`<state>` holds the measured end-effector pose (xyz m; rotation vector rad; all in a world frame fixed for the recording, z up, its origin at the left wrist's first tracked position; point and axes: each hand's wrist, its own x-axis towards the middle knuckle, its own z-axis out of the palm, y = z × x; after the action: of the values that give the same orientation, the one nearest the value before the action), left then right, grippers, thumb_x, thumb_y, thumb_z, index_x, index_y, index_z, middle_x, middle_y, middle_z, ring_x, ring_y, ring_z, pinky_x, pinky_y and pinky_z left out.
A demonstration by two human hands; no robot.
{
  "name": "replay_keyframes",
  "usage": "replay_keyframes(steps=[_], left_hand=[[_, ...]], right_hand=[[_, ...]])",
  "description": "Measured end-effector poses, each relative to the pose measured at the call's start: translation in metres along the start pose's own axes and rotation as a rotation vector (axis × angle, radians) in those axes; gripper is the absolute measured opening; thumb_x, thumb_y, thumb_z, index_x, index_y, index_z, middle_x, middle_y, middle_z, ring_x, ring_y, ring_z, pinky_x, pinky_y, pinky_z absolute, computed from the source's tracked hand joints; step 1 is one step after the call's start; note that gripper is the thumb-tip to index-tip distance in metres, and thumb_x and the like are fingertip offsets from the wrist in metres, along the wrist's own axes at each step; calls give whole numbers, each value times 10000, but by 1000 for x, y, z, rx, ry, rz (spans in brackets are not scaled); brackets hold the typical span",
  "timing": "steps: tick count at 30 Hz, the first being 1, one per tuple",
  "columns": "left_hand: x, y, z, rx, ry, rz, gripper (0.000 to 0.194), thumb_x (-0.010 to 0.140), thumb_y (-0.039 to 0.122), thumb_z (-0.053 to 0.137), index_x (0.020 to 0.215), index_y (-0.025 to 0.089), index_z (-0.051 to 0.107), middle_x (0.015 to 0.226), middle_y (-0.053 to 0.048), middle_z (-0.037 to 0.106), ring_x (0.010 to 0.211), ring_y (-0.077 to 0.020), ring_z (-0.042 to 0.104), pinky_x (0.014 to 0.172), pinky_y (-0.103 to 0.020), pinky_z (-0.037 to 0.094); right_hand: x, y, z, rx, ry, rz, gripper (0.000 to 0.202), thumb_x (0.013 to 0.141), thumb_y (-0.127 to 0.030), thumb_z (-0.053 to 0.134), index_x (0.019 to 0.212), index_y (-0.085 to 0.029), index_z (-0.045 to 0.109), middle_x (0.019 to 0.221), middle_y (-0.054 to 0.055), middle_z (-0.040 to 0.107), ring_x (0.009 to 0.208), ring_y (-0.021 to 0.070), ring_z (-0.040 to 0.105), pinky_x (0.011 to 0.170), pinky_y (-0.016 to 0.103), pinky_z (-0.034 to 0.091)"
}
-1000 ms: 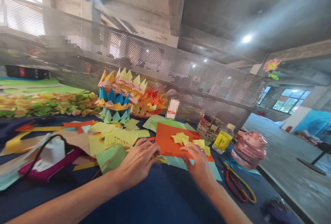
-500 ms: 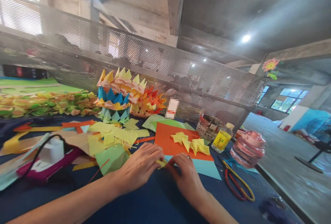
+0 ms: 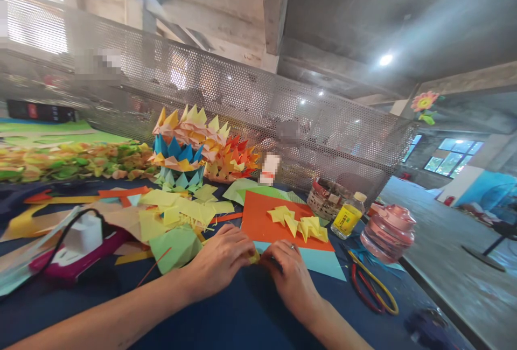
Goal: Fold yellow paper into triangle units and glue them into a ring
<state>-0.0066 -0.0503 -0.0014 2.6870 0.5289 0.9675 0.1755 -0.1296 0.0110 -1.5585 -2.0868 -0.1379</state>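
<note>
Low over the dark blue tabletop, my left hand [image 3: 224,253] pinches a small yellow piece of folded paper [image 3: 254,258]. Its fingers cover most of the piece. My right hand [image 3: 291,269] is closed at the piece's right edge, fingertips pressed together and a ring on one finger. Just beyond the hands lies an orange paper sheet [image 3: 256,212] over a light blue sheet [image 3: 323,263]. Several folded yellow paper pieces [image 3: 309,227] rest on the orange sheet. Loose yellow paper squares [image 3: 161,199] and a green paper sheet [image 3: 173,247] spread left of my left hand.
Right of my hands are red-and-yellow-handled scissors [image 3: 374,288], a yellow-labelled bottle [image 3: 348,215], a pink water jug [image 3: 388,234] and a basket [image 3: 325,199]. A magenta power strip [image 3: 76,258] sits left. Pointed paper crowns [image 3: 177,151] stand before a perforated metal screen [image 3: 242,102].
The fingers of my left hand have closed further over the yellow paper, so less of it shows. My right hand stays nearly in place. The view has shifted very slightly.
</note>
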Motion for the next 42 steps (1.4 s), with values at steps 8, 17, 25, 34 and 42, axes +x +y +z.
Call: replay_keyframes(steps=[8, 17, 25, 34, 42], left_hand=[[0, -2, 2, 22, -17, 7, 83, 839, 134, 565, 779, 185, 590, 777, 4, 634, 794, -170, 561, 805, -330, 357], [2, -3, 1, 38, -28, -12, 87, 811, 121, 602, 744, 177, 604, 749, 4, 637, 780, -167, 552, 793, -318, 345], [3, -3, -2, 34, -43, -30, 91, 781, 125, 633, 719, 175, 589, 741, 13, 633, 767, -162, 548, 787, -311, 347], [2, -4, 1, 36, -23, -5, 104, 803, 131, 589, 709, 175, 582, 733, 3, 625, 760, -165, 554, 784, -318, 354], [0, -3, 1, 19, -15, 5, 104, 799, 128, 574, 708, 177, 577, 718, 0, 624, 731, -160, 552, 772, -315, 366]], right_hand=[[7, 11, -10, -21, 30, 39, 192, 942, -232, 441, 837, -208, 600, 860, 16, 644, 849, 170, 575, 769, 294, 401], [64, 63, -17, -431, 114, 247, 136, 839, -283, 560, 867, -181, 644, 933, 113, 638, 928, 269, 586, 783, 399, 421], [76, 59, 8, -378, 104, 256, 54, 795, -212, 604, 802, -183, 649, 925, 101, 644, 965, 275, 567, 809, 417, 395], [37, 41, -27, -53, -162, 206, 168, 836, -188, 502, 764, -187, 653, 703, 2, 700, 657, 143, 644, 604, 223, 465], [-50, 57, -92, -82, -58, 281, 263, 842, -409, 492, 965, -250, 662, 974, 65, 700, 844, 214, 664, 744, 319, 527]])
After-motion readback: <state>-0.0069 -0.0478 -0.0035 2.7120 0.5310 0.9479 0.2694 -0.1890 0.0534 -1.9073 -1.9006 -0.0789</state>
